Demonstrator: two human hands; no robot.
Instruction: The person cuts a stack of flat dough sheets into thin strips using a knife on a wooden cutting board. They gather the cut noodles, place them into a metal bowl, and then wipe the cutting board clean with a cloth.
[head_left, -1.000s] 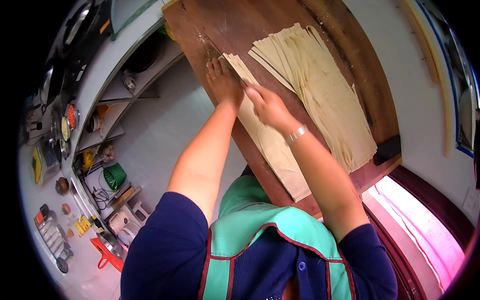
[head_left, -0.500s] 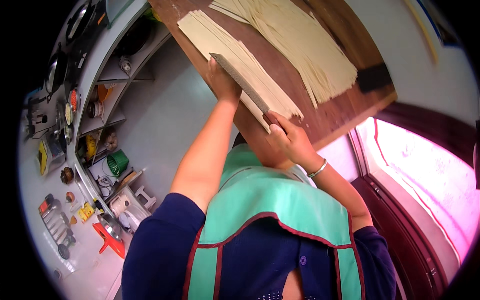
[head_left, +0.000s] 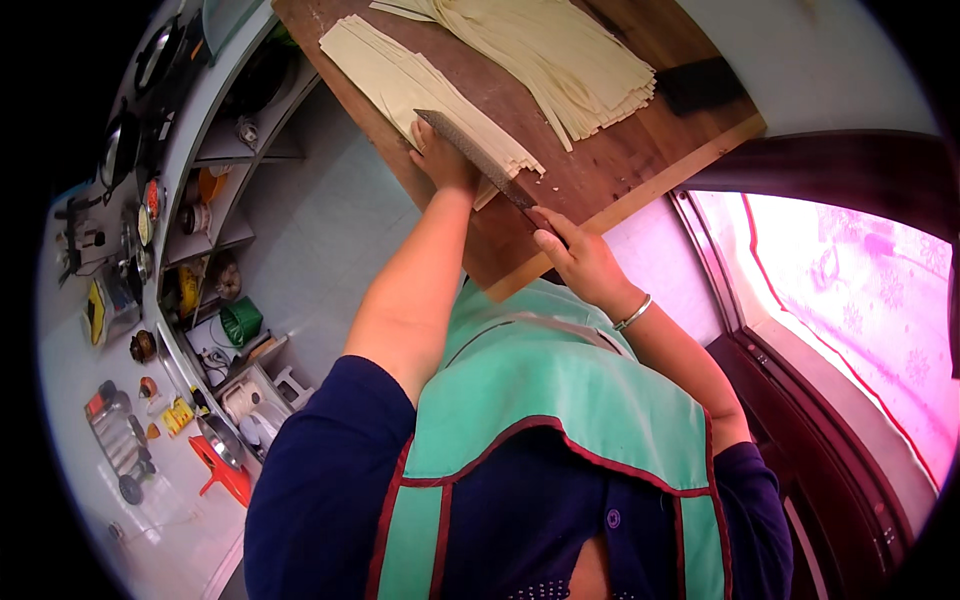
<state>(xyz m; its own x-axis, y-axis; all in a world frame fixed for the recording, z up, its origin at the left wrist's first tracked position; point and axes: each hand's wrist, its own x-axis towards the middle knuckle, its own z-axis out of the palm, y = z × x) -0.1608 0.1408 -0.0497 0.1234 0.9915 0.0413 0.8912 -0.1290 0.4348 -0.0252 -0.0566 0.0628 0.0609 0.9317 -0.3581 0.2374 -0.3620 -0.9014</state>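
Note:
My right hand is closed round the handle of a long kitchen knife with a dark, mottled blade. The blade slants up and left over the near side of a long, flat strip of layered pale dough, with long cut lines in it. My left hand rests at the dough's near edge, beside the blade, fingers spread and partly hidden by it. Farther right lies a broad heap of cut noodles, its strips fanned out. Both lie on a brown wooden board.
A dark cloth lies on the board's right end. At left, beyond the floor, shelves hold a green basket and other kitchen goods. A white counter carries a red-orange object and utensils. A pink-lit curtained window stands at right.
The board with the dough and noodles has shifted up and left in view. The blade now lies closer to the dough's near end. Both hands keep their places on knife and dough.

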